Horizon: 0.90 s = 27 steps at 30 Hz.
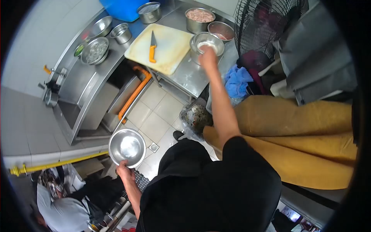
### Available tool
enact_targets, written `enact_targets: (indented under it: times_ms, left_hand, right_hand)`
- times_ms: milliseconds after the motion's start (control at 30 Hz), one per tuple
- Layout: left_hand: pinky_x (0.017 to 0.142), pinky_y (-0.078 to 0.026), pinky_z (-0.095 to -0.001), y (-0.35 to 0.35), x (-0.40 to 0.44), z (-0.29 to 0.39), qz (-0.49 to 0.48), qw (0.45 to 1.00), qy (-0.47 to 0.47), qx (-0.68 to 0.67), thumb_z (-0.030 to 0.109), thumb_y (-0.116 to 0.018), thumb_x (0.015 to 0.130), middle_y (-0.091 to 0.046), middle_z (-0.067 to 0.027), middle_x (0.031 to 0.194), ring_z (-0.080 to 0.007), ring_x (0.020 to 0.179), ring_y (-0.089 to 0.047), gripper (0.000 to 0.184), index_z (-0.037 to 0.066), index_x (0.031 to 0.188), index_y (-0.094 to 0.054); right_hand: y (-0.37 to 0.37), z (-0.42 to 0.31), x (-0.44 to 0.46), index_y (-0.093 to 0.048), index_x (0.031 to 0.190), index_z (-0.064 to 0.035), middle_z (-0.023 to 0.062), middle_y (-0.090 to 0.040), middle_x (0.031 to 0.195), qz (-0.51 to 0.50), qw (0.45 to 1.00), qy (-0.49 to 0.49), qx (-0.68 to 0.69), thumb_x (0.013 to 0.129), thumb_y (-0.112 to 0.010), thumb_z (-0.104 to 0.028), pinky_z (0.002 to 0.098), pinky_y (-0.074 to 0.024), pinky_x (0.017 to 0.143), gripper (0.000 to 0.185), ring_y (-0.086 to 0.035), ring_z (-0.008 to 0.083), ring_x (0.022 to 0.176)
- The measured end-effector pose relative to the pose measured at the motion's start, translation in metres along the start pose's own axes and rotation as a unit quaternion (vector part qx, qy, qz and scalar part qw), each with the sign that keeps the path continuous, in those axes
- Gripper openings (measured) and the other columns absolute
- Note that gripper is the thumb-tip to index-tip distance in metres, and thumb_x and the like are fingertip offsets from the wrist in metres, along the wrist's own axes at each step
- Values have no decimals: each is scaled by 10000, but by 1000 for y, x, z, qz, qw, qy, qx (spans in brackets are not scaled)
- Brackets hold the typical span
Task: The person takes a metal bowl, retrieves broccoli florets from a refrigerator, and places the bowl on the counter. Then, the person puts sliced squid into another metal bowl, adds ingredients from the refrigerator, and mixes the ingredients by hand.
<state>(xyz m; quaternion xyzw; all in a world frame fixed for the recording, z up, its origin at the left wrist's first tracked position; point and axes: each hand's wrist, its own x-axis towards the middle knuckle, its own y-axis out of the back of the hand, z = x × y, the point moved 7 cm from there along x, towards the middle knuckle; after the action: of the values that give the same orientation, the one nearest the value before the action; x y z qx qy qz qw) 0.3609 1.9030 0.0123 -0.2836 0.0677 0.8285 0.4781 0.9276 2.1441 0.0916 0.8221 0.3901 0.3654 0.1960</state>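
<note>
The left hand (125,170) grips a steel bowl (128,146) by its near rim, likely keeping the mouth unobstructed; the right hand (208,58) reaches into a metal bowl (217,41), fingertips hidden, grip untellable. Left of it, a knife (153,49) lies on a board (172,48), probably for handy reach.

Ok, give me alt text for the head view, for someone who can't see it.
A person's left hand holds a shiny round metal bowl, while the right hand is at another round metal bowl over a metal table. Left of that bowl, an orange-handled knife lies on a stained white rectangular cutting board.
</note>
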Motion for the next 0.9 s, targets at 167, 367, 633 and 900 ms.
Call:
enact_targets:
  times_ms: [167,367,633,900]
  left_hand:
    - [738,-533,-400,-96,69,34,-62,998,-15,29,49,-518,709,-563,-165,1002,-276,880,-603,424,-106,1098,-457]
    - [847,-475,-364,-240,130,11,-270,957,72,81,16,-493,697,-544,-150,1092,-274,967,-568,558,-23,1246,-397]
    - [634,-545,-382,-435,144,-16,-533,820,97,184,117,-512,800,-522,-161,1120,-259,902,-605,534,46,1301,-343]
    - [644,-572,-438,-514,120,-21,-619,741,146,215,472,-478,885,-435,-166,1266,-323,1001,-578,630,96,1344,-265]
  right_hand:
    - [-23,63,86,-599,1076,-101,175,-563,1148,-174,944,-99,-261,677,-603,-90,426,-466,849,400,-548,345,1060]
    - [-51,81,89,-615,1113,-181,203,-580,1106,-245,908,-94,-326,556,-685,-61,396,-478,850,574,-579,335,1004]
    - [-24,120,116,-660,975,-46,114,-639,1029,-150,966,-69,-200,520,-730,-128,310,-463,827,467,-602,228,949]
    - [-8,-15,73,-631,979,-18,68,-639,885,-216,931,-288,61,583,-705,-54,295,-490,682,405,-597,154,769]
